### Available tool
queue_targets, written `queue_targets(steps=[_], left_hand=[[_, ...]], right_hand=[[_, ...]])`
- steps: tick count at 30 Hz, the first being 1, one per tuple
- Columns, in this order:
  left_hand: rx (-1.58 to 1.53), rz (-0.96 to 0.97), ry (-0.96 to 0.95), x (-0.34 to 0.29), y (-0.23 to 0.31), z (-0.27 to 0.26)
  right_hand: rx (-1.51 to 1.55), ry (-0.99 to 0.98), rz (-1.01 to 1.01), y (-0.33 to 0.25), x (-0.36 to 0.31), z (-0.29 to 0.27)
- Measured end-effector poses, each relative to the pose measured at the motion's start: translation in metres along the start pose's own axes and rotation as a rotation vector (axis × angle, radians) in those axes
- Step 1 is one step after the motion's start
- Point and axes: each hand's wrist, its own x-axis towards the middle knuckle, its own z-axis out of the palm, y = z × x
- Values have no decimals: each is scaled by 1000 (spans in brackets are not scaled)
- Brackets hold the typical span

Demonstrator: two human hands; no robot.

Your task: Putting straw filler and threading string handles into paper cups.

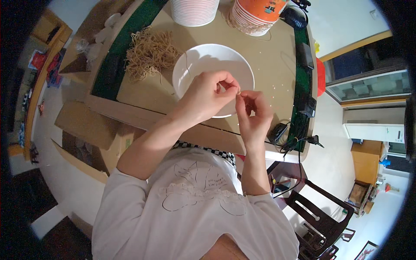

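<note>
My left hand [203,96] and my right hand [255,118] meet over the near edge of a white bowl [212,56]. Thumb and fingertips are pinched on both hands, nearly touching each other. Something tiny and pale seems to sit between the fingertips, too small to name. To the left of the bowl lies a tangled heap of thin tan cords [151,54]. One loose cord end hangs over the bowl's left rim. The bowl's near part is hidden behind my hands.
Stacked white paper cups [195,11] and orange paper buckets [260,13] stand at the table's far side. Black adapters and cables [297,136] lie along the right edge. Tiny white bits dot the brown board [277,73]. An open carton [82,138] is at lower left, a dark chair [320,212] at lower right.
</note>
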Motion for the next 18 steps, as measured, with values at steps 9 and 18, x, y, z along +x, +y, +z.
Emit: queue_targets(steps=[9,18], left_hand=[[7,-90,-59,0,5,-3],[-6,-75,-54,-5,16,-8]], right_hand=[[-42,37,22,-3,-1,0],[-9,47,-6,-7,-1,-2]])
